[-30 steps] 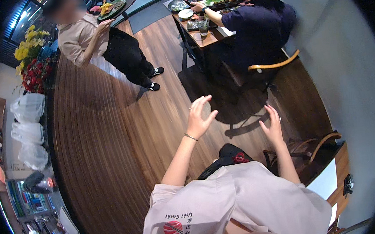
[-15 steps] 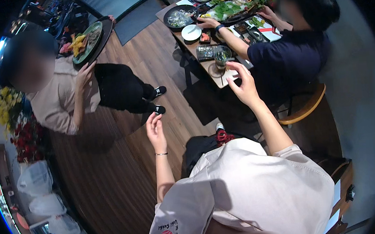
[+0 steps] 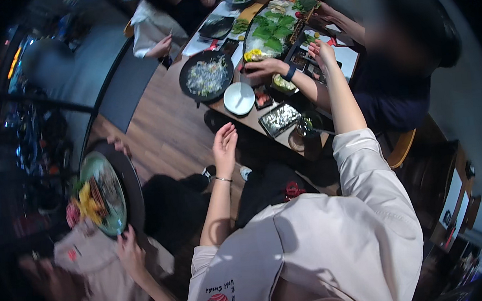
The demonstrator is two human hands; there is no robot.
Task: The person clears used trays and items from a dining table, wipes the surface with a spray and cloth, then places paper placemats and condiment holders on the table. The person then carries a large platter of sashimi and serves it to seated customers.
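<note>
My left hand (image 3: 225, 141) hangs in the air short of the table edge, its fingers loosely stretched and nothing in them. Over the table, my right hand (image 3: 322, 53) reaches forward with extended fingers and appears to hold nothing. It is nearest to a long dark platter of food, topped with green leaves (image 3: 272, 28) and yellow flowers (image 3: 253, 54). A seated person's hand (image 3: 265, 67) touches the near end of that platter, while their other hand (image 3: 329, 14) is by its right side.
On the table (image 3: 192, 106) are a round black dish (image 3: 183, 81), a white bowl (image 3: 238, 98), a rectangular dark dish (image 3: 280, 119) and a glass (image 3: 307, 125). At left, a co-worker carries a green plate (image 3: 115, 224) on a dark tray (image 3: 132, 179). Another person (image 3: 149, 24) is beyond the table.
My view has shifted closer to the table. My right hand has moved forward from near the glass to beside the long platter. The co-worker with the plate appears lower and nearer on my left.
</note>
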